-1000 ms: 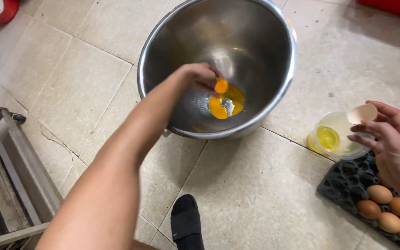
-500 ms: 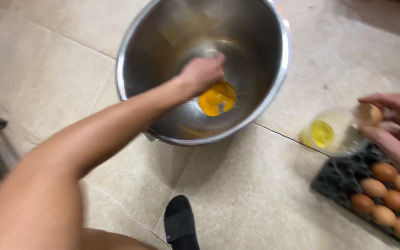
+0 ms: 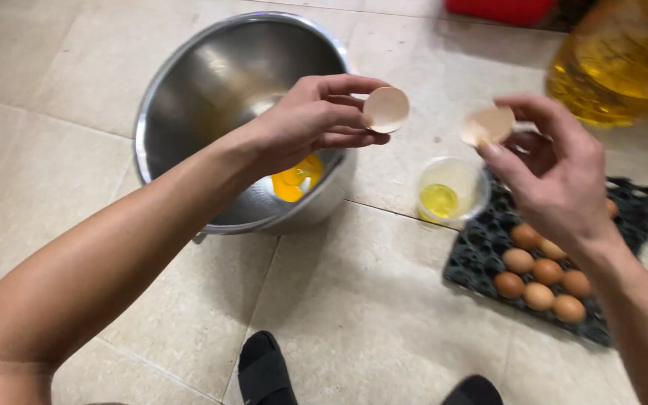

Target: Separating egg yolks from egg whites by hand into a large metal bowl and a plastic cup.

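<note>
Seen from above, a steel mixing bowl [image 3: 189, 112] with egg yolks [image 3: 298, 178] stands on a tiled floor [image 3: 384, 315]. To its right sit a small clear cup [image 3: 451, 189] and a black egg tray [image 3: 624, 225] of brown eggs [image 3: 538, 274], with a jug of yellow oil [image 3: 624, 60] farther off. The left hand [image 3: 305, 120] pinches an eggshell half [image 3: 386, 109] over the bowl's right rim, hollow facing right. The right hand [image 3: 556, 176] pinches another shell half [image 3: 489, 125] above the cup.

Black moulded egg tray [image 3: 631, 217] on floor at right, pocketed, w/ brown eggs [image 3: 538, 274] in its near rows, far pockets showing bare. Clear plastic bottle of yellow oil [image 3: 616, 64] top right corner, blurred, partly cut off. Red container [image 3: 500, 10] at top edge, only a strip in view. No labels, signs or screens seen.
</note>
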